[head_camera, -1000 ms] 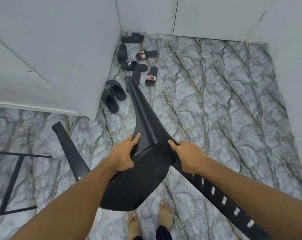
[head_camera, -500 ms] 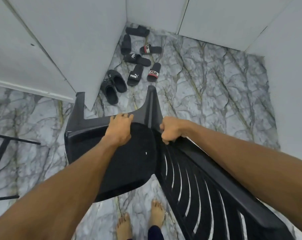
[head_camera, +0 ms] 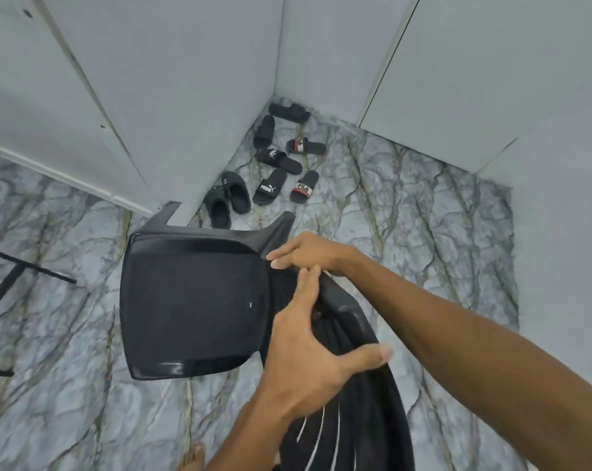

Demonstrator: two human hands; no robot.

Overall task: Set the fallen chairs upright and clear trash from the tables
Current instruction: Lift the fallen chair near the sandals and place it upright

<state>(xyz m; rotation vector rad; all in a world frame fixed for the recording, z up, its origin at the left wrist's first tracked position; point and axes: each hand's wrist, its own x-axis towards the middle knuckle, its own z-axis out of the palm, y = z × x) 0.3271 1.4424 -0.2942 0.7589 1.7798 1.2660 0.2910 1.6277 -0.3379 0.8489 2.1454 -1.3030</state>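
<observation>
head cam | looks steeply down | close over chair (head_camera: 192,304) | 1 view

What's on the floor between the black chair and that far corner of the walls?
In the head view, a scatter of black slippers lies between the chair and the corner.

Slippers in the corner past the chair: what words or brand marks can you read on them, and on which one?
"PUMA", white letters on the strap of the black slide nearest the chair.
"FILA", on the red-and-white strap of the slide to its right.
White logo on the second Puma-style slide: no letters readable.
Red-and-white strap on the farther slide: too blurred to read.
Black chair: no text seen.
</observation>
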